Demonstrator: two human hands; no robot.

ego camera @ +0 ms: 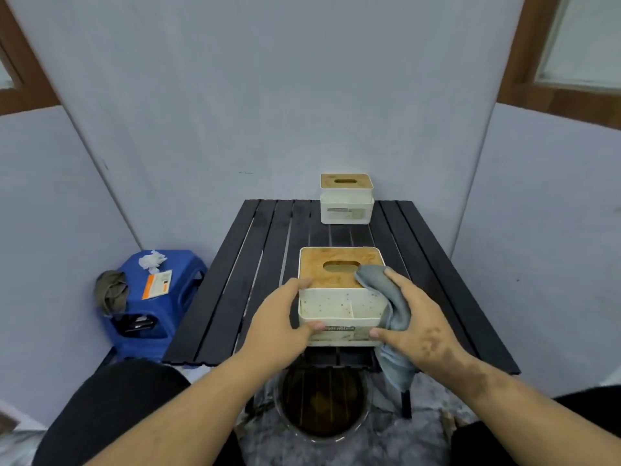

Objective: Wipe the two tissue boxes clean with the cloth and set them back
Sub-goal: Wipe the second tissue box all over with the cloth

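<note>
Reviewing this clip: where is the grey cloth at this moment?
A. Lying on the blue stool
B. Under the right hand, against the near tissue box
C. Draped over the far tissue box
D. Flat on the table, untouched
B: the grey cloth sits under the right hand, pressed against the right side of the near tissue box, while the left hand holds the box's other side.

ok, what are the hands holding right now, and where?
Left hand grips the near tissue box at its left front corner. Right hand holds the grey cloth against the box's right side.
</note>
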